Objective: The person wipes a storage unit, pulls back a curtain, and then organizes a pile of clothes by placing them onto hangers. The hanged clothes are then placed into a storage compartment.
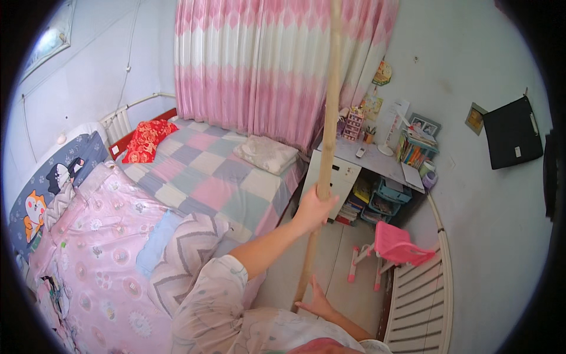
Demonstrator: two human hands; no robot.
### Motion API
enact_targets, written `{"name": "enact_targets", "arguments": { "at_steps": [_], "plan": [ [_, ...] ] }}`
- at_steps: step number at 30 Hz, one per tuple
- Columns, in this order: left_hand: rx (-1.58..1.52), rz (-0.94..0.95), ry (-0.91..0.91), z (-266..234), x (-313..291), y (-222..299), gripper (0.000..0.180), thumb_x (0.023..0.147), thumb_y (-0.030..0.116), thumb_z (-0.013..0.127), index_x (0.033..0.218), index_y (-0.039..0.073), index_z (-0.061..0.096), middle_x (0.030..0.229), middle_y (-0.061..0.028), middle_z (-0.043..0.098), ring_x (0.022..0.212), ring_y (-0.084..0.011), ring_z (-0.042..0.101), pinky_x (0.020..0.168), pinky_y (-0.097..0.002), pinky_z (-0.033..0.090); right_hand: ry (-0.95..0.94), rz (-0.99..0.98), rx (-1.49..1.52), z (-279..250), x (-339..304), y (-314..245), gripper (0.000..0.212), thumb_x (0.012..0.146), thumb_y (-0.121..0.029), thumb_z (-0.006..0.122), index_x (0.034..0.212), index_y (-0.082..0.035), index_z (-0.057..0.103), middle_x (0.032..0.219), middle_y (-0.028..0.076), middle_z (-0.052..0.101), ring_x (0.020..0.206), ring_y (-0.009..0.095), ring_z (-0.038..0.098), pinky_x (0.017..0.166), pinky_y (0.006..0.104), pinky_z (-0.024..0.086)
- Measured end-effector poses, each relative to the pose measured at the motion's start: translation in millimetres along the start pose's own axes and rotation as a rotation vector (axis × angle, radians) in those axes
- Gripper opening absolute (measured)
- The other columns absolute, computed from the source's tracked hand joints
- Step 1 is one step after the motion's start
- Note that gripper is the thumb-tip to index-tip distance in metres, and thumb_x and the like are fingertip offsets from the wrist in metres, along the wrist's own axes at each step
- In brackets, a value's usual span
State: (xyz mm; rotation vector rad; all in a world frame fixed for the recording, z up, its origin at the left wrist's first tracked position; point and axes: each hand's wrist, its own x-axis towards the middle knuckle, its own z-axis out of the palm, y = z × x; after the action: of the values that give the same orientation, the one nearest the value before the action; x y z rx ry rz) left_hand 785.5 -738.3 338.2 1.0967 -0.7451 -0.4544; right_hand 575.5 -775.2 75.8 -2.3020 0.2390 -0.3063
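A long, pale wooden pole (331, 118) stands almost upright in front of me, running from the top edge of the view down to my waist. My left hand (316, 210) is wrapped around it at mid-height. Lower down, my right hand (319, 304) is beside the pole with thumb and fingers spread apart. Its thumb seems to touch the wood, but I cannot tell how firmly. The pole's upper end lies outside the view, and its lower end disappears behind my clothes.
Ahead are a checkered bed (206, 171) and a pink-and-white curtain (247, 65). Pink bedding (106, 253) lies at left. A cluttered desk (354, 154) and a pink chair (398, 243) stand at right, near a white radiator (420, 301). A black bag-like item (512, 133) hangs on the wall.
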Motion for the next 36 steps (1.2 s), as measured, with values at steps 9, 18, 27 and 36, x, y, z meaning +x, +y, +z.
{"name": "enact_targets", "arguments": {
  "at_steps": [9,18,27,36],
  "plan": [
    [-0.116,0.165,0.153,19.1,205.3,30.1,0.023,0.08,0.003,0.057,0.091,0.004,0.037,0.059,-0.0036,0.043,0.035,-0.0122,0.041,0.03,-0.0273,0.034,-0.142,0.422,0.454,-65.9,28.2,88.2,0.045,0.074,-0.026,0.075,0.103,-0.001,0.051,0.085,0.006,0.06,0.074,0.012,0.058,0.065,0.0296,0.049],
    [-0.059,0.288,0.068,-54.5,376.6,38.1,0.049,0.087,0.008,0.051,0.124,0.011,0.02,0.073,-0.0088,0.046,0.044,-0.0151,0.049,0.034,-0.0288,0.042,0.143,0.483,0.479,-117.8,220.1,39.2,0.026,0.078,-0.01,0.065,0.097,-0.001,0.048,0.071,0.005,0.053,0.049,0.012,0.052,0.044,0.0282,0.042],
    [-0.088,0.289,0.073,-123.3,476.9,29.1,0.071,0.092,0.014,0.044,0.143,0.028,-0.004,0.074,-0.0053,0.045,0.046,-0.0139,0.047,0.036,-0.028,0.042,0.051,0.271,0.736,-148.5,415.4,-14.8,0.023,0.078,0.002,0.06,0.092,-0.005,0.043,0.065,0.004,0.048,0.043,0.012,0.047,0.039,0.0278,0.038],
    [-0.06,0.291,0.1,-148.7,517.8,39.3,0.071,0.091,0.011,0.043,0.143,0.027,-0.003,0.074,-0.0059,0.045,0.045,-0.0138,0.045,0.036,-0.0277,0.041,-0.018,0.264,0.78,-151.3,468.2,-23.9,0.022,0.079,0.004,0.059,0.09,-0.005,0.042,0.06,0.004,0.048,0.042,0.012,0.047,0.039,0.0271,0.039]
  ]
}}
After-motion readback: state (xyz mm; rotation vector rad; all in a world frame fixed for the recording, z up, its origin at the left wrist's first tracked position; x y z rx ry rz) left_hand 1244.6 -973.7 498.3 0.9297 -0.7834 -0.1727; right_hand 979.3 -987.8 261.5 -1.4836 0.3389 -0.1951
